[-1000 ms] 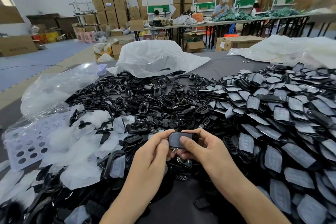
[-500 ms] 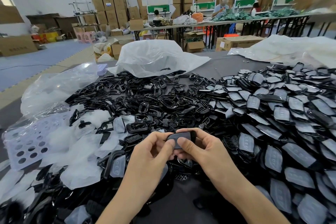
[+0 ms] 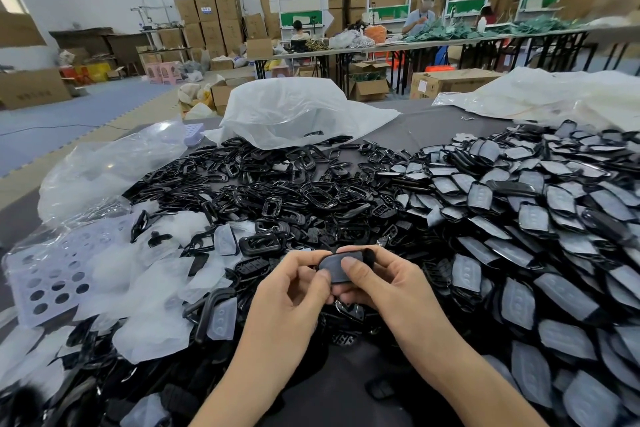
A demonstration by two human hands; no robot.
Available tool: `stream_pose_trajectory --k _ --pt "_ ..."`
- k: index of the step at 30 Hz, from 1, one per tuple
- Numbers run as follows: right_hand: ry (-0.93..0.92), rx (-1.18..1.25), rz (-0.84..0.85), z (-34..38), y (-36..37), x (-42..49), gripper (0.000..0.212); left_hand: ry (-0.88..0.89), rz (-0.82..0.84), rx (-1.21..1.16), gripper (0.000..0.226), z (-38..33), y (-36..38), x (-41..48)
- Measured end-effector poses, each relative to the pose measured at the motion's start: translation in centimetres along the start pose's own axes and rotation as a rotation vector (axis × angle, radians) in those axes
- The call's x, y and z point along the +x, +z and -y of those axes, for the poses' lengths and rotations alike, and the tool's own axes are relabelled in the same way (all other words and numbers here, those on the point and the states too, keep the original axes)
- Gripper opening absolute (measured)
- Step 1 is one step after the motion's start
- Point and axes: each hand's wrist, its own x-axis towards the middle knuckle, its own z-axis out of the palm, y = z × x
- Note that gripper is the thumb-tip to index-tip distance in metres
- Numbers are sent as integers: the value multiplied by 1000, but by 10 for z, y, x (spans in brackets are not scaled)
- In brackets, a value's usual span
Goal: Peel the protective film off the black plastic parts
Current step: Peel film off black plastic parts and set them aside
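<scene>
Grey table (image 3: 433, 121) fills the view, nearly all covered. R side: big heap of black parts w/ film on (image 3: 519, 218), greyish film faces up. Centre, far side: heap of bare black frames (image 3: 277, 191), touching the film-covered heap. Behind that, a white plastic bag (image 3: 294, 107), slumped on the table. L side: loose film scraps (image 3: 138, 288) piled over more black pieces, partly over a purple tray w/ round holes (image 3: 45, 281). Near edge, btwn the heaps: L hand (image 3: 287, 293) and R hand (image 3: 388, 284) both hold one black part (image 3: 334, 260) just above the pile. R thumb lies on its face, R fingers curl behind. L thumb and forefinger pinch its L end. Can't tell if the film edge is lifted.
</scene>
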Motion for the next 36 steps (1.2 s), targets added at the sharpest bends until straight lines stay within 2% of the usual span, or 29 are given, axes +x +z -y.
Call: stream_pose_trajectory --k 7,18,22,26,29,34,36 --pt "40 88 16 0 3 -1 27 17 10 -12 28 -2 -1 0" --pt "89 112 34 -1 1 -1 11 21 31 -9 30 -1 2 -3" --pt "92 58 50 -1 -1 -1 20 36 18 77 31 -1 4 -5" --pt "75 -18 41 -2 -3 -3 15 141 57 270 36 0 3 -6" --pt "53 -81 72 0 -4 -5 22 247 86 407 39 1 1 -8" --pt "24 -63 31 3 -1 -4 15 336 25 414 30 -4 -1 -10" --pt "20 -29 -24 2 -1 -3 19 391 8 501 30 -5 -6 -10"
